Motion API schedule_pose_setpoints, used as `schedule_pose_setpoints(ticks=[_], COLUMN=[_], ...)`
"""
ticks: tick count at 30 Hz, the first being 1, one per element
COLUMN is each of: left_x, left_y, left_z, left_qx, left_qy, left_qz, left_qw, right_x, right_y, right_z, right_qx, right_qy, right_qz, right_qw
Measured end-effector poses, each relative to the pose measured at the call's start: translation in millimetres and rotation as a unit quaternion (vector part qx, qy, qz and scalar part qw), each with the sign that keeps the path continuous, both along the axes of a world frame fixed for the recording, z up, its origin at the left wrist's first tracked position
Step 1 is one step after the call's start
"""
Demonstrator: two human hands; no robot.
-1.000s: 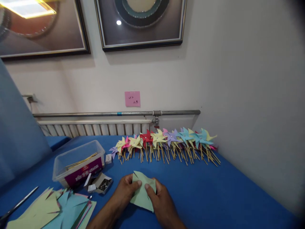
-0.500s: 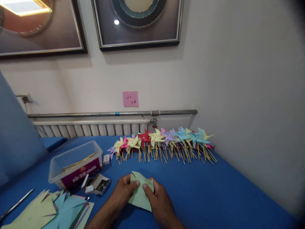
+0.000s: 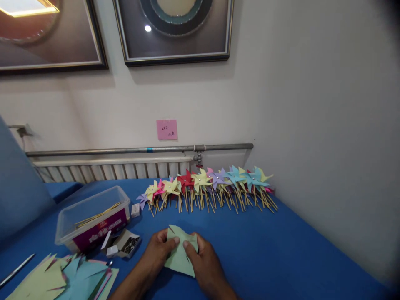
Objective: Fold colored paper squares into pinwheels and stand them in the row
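A pale green paper square (image 3: pixel 180 260) with slits cut in from its corners is held over the blue table. My left hand (image 3: pixel 161 250) pinches its left side, thumb on top and fingers beneath. On the right side, my right hand (image 3: pixel 204 258) grips it the same way, the thumb near the middle. Both thumbs lie close together without touching. The fingertips under the paper are hidden. To the left of my hands lies an opened small box of metal pins (image 3: pixel 128 246).
Finished paper pinwheels (image 3: pixel 200 181) on sticks lie in a row along the back. At left stand a clear plastic tub (image 3: pixel 93 225) with sticks and a small white box (image 3: pixel 135 210). Cut paper sheets (image 3: pixel 78 275) and a metal blade-like tool (image 3: pixel 17 270) lie front left.
The view has shifted slightly, so everything sits a little further left. Both hands keep their hold on the green paper, with hardly any other movement.
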State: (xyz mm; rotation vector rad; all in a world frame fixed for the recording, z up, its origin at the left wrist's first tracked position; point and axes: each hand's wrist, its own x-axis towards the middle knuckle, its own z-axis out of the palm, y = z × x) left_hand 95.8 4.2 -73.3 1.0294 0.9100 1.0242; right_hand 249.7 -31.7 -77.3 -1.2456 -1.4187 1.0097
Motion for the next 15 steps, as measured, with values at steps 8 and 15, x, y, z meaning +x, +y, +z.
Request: schedule_pose_setpoints(ticks=[8, 15], left_x=[-1.1, -3.9], left_y=[-1.5, -1.1], left_z=[3.6, 4.0], left_qx=[-0.006, 0.001], left_qy=[0.003, 0.008], left_qz=[-0.005, -0.030], left_qw=[1.000, 1.000], right_x=[-0.1, -0.4], right_y=[-0.4, -1.8], right_z=[-0.9, 3.4], right_qx=[-0.005, -0.015], right_qy=[-0.025, 0.000], right_qz=[-0.019, -0.003], right_qw=[0.999, 1.000])
